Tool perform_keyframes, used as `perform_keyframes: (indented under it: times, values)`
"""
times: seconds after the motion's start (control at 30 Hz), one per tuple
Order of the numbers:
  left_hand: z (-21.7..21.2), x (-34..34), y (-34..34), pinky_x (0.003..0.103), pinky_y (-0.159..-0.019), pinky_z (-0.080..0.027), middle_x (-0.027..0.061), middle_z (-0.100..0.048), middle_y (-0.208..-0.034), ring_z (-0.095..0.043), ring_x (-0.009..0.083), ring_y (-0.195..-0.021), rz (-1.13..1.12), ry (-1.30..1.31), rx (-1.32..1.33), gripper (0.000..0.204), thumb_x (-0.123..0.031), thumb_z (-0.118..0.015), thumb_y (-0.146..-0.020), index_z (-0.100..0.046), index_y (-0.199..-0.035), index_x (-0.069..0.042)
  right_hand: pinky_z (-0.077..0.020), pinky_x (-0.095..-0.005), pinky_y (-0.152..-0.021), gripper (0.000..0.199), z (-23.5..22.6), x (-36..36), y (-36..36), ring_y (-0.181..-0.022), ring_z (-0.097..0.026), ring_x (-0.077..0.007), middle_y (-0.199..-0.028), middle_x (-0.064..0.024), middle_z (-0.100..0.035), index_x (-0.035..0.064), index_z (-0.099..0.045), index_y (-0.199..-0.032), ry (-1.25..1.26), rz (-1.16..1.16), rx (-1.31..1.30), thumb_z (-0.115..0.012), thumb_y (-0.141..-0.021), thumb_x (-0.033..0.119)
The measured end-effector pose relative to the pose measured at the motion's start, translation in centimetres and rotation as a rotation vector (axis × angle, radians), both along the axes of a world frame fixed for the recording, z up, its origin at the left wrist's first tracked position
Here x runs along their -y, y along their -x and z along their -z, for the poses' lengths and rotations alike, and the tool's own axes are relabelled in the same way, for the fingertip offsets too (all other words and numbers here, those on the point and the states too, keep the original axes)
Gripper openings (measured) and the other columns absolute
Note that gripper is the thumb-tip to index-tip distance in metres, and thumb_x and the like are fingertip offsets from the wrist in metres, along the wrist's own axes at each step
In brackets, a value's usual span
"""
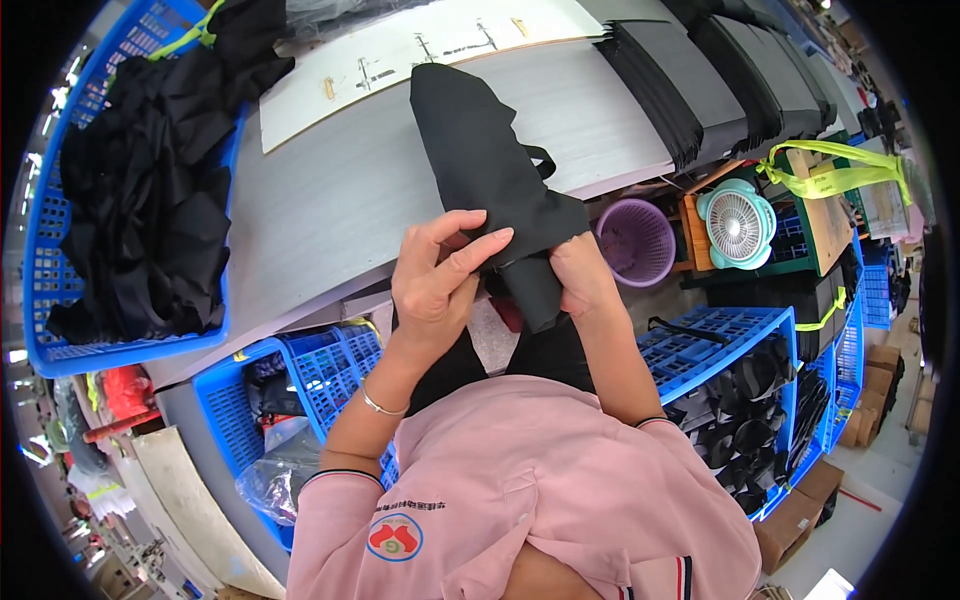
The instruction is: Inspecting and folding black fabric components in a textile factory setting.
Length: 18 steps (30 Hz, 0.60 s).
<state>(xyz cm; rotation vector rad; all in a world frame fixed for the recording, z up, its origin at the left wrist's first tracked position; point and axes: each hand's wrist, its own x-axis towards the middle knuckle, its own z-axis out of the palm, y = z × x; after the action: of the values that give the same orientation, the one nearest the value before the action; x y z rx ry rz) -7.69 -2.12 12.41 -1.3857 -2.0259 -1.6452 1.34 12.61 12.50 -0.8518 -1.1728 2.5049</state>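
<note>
A long black fabric piece (pixel 465 140) stretches from the grey worktable toward my body, with a small black loop strap (pixel 540 160) on its right side. Its near end is folded and hangs over the table's front edge. My left hand (pixel 440 275) pinches its left edge, the fingertips lying on the cloth. On the other side my right hand (pixel 582 275) is closed on the near end; its fingertips are hidden by the fabric. A narrower flap (pixel 533 290) of the same black material hangs down between the hands.
A blue basket (pixel 232 250) of black fabric pieces stands at the left. Stacked black panels (pixel 690 90) lie at the back right, near a white board (pixel 440 50). Below right are a purple bin (pixel 635 243), a small turquoise fan (pixel 738 225) and a blue crate (pixel 700 340).
</note>
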Motion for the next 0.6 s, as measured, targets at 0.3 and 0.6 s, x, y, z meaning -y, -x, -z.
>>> perform_keyframes:
  times: [0.3, 0.6]
  values:
    - [-1.0, 0.4, 2.9, 0.026, -0.064, -0.048, 0.0067, -0.062, -0.114, -0.054, 0.0123, -0.076, 0.125, 0.125, -0.072, 0.045, 0.016, -0.071, -0.070, -0.077, -0.106, -0.010, -0.0543, -0.0292, -0.077, 0.036, -0.1, -0.1, 0.5, -0.095, -0.064, -0.0139, -0.113, -0.0093, -0.065, 0.0005, -0.058, -0.125, -0.049, -0.089, 0.035, -0.062, -0.095, 0.021]
    - [-0.8, -0.4, 3.3, 0.025, -0.057, -0.053, 0.0059, -0.067, -0.103, -0.065, 0.0153, -0.073, 0.231, 0.108, -0.223, 0.030, -0.003, -0.080, -0.072, -0.076, -0.102, -0.010, -0.0557, -0.0289, -0.072, 0.031, 0.5, 0.1, 0.9, -0.090, -0.065, -0.0148, -0.107, -0.0090, -0.065, 0.0003, -0.060, -0.120, -0.038, -0.092, 0.069, -0.061, -0.094, 0.019]
